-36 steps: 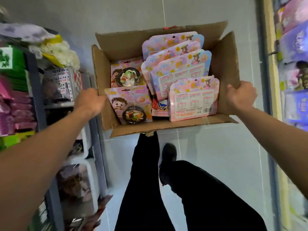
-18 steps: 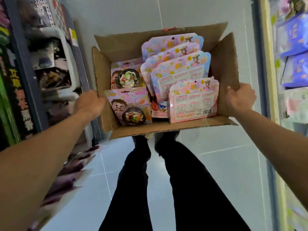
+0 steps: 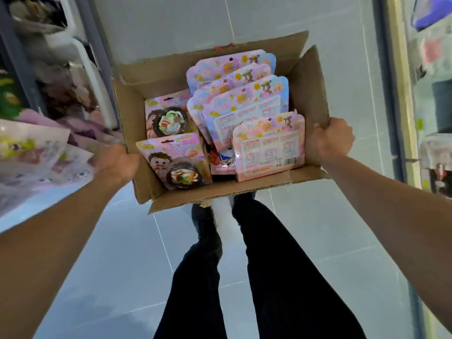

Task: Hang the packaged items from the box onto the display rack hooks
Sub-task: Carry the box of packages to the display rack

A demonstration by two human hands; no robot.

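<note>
Held out over the tiled floor [image 3: 330,228]: one open cardboard box [image 3: 310,77], left hand [image 3: 117,163] against its left wall with fingers hidden, grip impossible to tell, right hand [image 3: 329,140] curled over the right wall's edge. Inside, upright: two packs with a cartoon face and a bowl [image 3: 175,160] at left, four pink-blue backing-card packs [image 3: 267,148] stacked at right, one partly hidden pack [image 3: 223,159] between. Blurred shelves of goods [image 3: 49,94] on both sides.
</note>
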